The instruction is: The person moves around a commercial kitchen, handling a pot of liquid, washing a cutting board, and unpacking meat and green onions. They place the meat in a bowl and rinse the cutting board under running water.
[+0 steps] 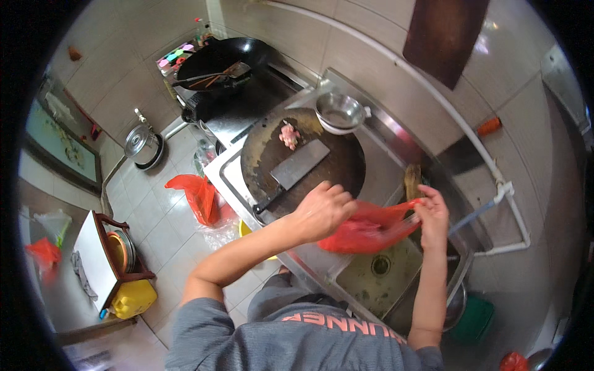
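Observation:
A red plastic bag (371, 229) is stretched between my two hands above the sink's edge, with something pinkish showing inside. My left hand (325, 211) has its fingers curled at the bag's left side, beside the round chopping board (341, 162). At the bag's right corner, my right hand (431, 215) pinches the plastic. On the board lie a cleaver (300, 164) with a black handle and a small heap of chopped raw meat (290, 136). Stacked metal and white bowls (340, 112) stand at the board's far edge.
Below the bag is the sink basin (380, 283) with its drain. A black wok (222, 60) holding a spatula and chopsticks sits on the stove (248, 104). Another red bag (199, 197) is on the left, over the tiled floor. A white pipe (445, 104) runs along the wall.

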Tool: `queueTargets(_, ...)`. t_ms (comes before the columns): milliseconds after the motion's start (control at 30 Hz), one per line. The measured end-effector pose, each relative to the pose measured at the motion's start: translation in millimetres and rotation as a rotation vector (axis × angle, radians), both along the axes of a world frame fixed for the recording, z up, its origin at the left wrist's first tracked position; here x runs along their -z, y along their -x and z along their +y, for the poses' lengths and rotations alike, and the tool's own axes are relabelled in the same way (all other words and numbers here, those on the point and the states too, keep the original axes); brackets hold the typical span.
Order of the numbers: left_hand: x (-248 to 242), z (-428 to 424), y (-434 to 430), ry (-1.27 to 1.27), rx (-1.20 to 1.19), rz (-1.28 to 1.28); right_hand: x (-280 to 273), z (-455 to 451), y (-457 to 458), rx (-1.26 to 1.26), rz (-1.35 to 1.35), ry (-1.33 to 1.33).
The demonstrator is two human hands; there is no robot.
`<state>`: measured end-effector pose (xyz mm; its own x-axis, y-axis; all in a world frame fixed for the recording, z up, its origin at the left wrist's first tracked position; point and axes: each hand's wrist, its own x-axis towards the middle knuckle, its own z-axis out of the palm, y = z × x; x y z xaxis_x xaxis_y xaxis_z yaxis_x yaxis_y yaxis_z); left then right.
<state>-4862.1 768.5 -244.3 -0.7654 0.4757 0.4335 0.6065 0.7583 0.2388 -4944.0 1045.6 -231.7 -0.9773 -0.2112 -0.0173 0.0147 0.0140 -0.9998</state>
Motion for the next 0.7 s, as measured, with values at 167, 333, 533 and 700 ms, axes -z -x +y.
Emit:
queueTargets(167,2.0,10.4,29.0,-0.563,-0.161,0.215,-20.5,-5.8,89.2,0.305,0.002,0.351)
queueTargets(333,73.0,1.4,-27.6,-0.559,-0.104,-0.070,9.8,-8.0,188.0,0.390,-0.078,0.418)
queueTargets(533,168.9,-43.0,-135.0,-0.564,-0.296,-0.542,76.0,41.2,245.7,0.456,-0.196,0.336)
queueTargets(700,202.2,-70.1,-189.7,-0.280,-0.442,-0.564,162.7,92.8,203.5,0.226,-0.422,-0.237)
